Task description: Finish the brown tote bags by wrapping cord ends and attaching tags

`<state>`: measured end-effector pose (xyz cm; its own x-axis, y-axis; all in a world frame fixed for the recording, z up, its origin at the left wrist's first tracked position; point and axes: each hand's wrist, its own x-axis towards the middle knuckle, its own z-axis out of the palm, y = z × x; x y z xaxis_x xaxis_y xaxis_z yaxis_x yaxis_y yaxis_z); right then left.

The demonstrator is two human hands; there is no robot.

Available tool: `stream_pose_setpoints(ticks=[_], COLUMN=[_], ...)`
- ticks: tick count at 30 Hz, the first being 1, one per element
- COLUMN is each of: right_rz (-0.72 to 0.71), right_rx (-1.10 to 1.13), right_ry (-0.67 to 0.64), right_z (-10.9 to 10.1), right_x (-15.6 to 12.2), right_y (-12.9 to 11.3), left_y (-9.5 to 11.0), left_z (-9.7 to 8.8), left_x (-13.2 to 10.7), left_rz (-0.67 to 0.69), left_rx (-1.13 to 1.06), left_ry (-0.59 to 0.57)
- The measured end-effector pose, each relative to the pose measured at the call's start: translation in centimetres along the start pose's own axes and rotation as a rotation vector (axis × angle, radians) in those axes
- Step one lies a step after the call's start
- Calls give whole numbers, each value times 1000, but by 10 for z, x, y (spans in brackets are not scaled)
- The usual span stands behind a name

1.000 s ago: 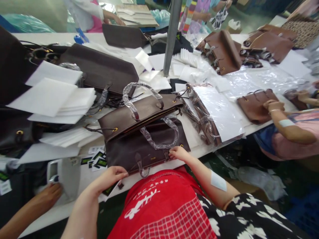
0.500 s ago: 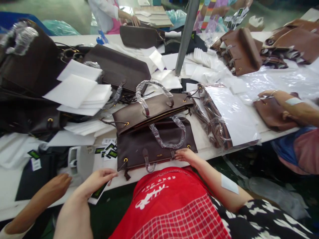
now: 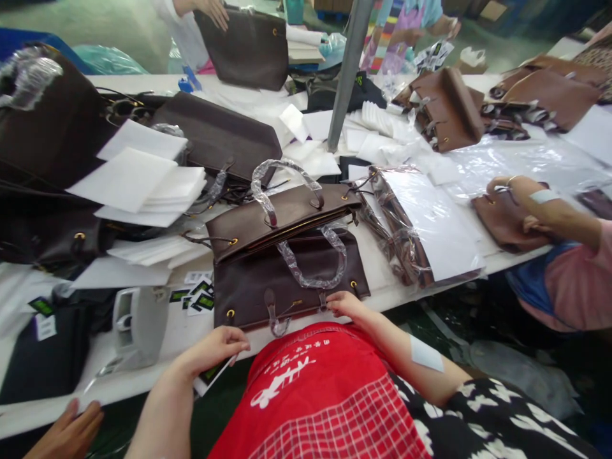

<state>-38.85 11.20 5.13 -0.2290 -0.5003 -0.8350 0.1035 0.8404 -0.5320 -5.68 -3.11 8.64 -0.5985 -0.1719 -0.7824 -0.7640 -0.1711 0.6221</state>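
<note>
A dark brown handbag (image 3: 287, 280) lies flat at the table's near edge, its handles wrapped in clear plastic. A second dark brown handbag (image 3: 282, 217) rests on top of it. My right hand (image 3: 345, 304) presses on the lower bag's near edge beside a handle base, fingers curled. My left hand (image 3: 215, 349) pinches a small black and green tag (image 3: 210, 375) at the table edge, just left of the bag.
Stacks of white foam sheets (image 3: 143, 185) and more dark bags (image 3: 43, 146) fill the left. A white device (image 3: 136, 325) stands by loose tags (image 3: 196, 296). A bagged item (image 3: 421, 223) lies right. A metal pole (image 3: 345, 70) rises behind. Other people's hands (image 3: 67, 437) and arm (image 3: 549, 213) work nearby.
My left hand has moved right toward the bag with the tag. The other person's hand at lower left pulled back from the white device. Someone at the far side has stood a bag upright.
</note>
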Motion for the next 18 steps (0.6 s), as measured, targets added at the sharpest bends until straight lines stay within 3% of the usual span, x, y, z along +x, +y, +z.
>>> stream_pose_setpoints(ticks=[4, 9, 14, 18], right_rz=[30, 39, 19, 12], right_rx=[-2, -17, -35, -41], right_ry=[-22, -13, -7, -5], right_z=[0, 0, 0, 0], right_x=[0, -5, -6, -7], right_y=[-8, -13, -11, -11], left_y=[20, 42, 45, 46], left_z=[11, 19, 18, 11], left_x=[28, 53, 68, 65], left_rz=[96, 118, 126, 122], left_rx=[119, 253, 301, 277], left_ry=[-25, -36, -36, -46])
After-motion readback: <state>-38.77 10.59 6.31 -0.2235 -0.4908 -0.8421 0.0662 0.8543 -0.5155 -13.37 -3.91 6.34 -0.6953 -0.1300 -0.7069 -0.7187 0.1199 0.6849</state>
